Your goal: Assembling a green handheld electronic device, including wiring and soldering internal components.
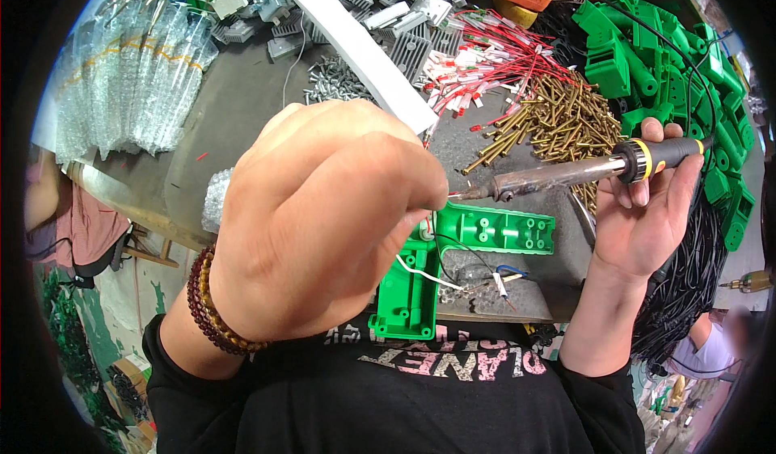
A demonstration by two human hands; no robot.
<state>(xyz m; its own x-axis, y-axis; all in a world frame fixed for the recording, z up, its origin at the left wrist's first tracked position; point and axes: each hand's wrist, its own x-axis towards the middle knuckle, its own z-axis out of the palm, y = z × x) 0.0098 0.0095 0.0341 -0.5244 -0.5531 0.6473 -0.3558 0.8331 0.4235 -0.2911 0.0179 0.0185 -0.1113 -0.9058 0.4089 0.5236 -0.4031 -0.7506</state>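
My right hand [643, 228] holds a soldering iron [558, 176] by its black and yellow handle, the iron pointing left. Its tip ends close to the fingertips of my left hand [323, 211], which is closed in a pinch. The back of that hand hides what it grips; a bit of red shows between the fingertips and the iron's tip. Just below lies an open green plastic housing [497, 229], T-shaped, partly covered by my left hand. A white wire [428, 274] and thin black wires run out of it, and a blue-ended wire [512, 269] lies beside it.
Brass-coloured screws [558, 122], red wires with white connectors [477, 62] and grey heat sinks [412, 50] cover the far table. Green housings [647, 58] and black cables [687, 268] pile up at right. Bubble-wrap bags [133, 82] lie at left. A white bar [356, 46] slants behind my left hand.
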